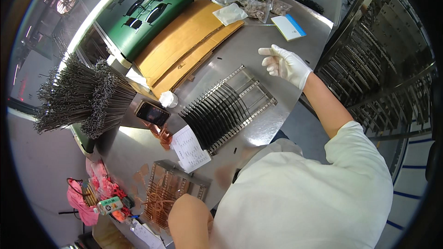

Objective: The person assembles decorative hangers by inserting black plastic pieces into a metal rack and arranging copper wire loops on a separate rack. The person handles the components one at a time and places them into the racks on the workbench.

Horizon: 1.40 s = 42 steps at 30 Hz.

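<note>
My right hand [287, 65], in a white glove, is held over the right part of the metal table. Its index finger points left, the other fingers are loosely bent and apart, and nothing shows in it. To its lower left lies a metal rack [261, 93] with slotted rails, holding a row of thin black curved pieces [214, 115]. My bare left arm [188, 216] comes in at the bottom, beside a second rack [191, 186] of copper-coloured pieces [159, 203]. The left hand itself does not show.
A paper sheet [188, 150] touches the rack's left end, near a phone [152, 113]. Bundles of wire hooks [87, 94] stand left. Cardboard [177, 46] lies along a green conveyor [143, 14]. Bags of small parts [256, 8] and a notepad [288, 26] lie far back. Tall metal racking [383, 60] borders the right.
</note>
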### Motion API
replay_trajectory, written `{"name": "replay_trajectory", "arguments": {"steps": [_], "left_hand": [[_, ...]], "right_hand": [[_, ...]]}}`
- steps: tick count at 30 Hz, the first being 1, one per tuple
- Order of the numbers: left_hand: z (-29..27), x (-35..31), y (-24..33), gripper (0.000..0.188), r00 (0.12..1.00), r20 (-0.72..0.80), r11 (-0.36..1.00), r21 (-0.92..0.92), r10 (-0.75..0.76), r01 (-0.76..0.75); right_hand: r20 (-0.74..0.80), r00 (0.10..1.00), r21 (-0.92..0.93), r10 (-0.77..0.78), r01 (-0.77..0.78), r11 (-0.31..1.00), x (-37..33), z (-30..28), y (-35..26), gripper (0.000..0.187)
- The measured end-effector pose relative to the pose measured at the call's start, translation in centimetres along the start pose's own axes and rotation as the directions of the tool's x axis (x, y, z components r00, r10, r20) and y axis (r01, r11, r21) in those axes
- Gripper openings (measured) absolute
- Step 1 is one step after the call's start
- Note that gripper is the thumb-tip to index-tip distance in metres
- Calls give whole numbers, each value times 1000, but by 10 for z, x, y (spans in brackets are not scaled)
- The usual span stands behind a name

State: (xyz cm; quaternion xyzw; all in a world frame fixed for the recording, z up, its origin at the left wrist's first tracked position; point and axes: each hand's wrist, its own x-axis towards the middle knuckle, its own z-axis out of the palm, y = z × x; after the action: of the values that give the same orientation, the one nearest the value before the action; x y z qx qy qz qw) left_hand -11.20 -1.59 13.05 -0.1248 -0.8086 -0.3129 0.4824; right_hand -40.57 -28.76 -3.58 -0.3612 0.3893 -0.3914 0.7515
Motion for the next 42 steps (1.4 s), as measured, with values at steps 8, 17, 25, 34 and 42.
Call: {"name": "replay_trajectory", "arguments": {"steps": [8, 17, 25, 34, 42], "left_hand": [[6, 0, 10, 58, 1000, 7, 1000, 5, 13, -13], [14, 1, 21, 59, 998, 43, 999, -6, 45, -45], [20, 2, 32, 61, 996, 66, 998, -32, 51, -49], [17, -27, 65, 53, 1000, 21, 998, -58, 1, 0], [16, -133, 111, 35, 764, -597, 912, 124, -247, 392]], "right_hand": [[22, 1000, -6, 13, -13, 1000, 0, 9, 2, 50], [24, 999, -14, 23, -23, 1000, 0, 12, 5, 50], [24, 999, -20, 23, -23, 1000, -1, 20, 4, 50], [-5, 1000, 24, -22, 22, 999, -5, -2, 8, 51], [56, 997, -65, 49, -45, 997, 6, 24, 38, 52]]}}
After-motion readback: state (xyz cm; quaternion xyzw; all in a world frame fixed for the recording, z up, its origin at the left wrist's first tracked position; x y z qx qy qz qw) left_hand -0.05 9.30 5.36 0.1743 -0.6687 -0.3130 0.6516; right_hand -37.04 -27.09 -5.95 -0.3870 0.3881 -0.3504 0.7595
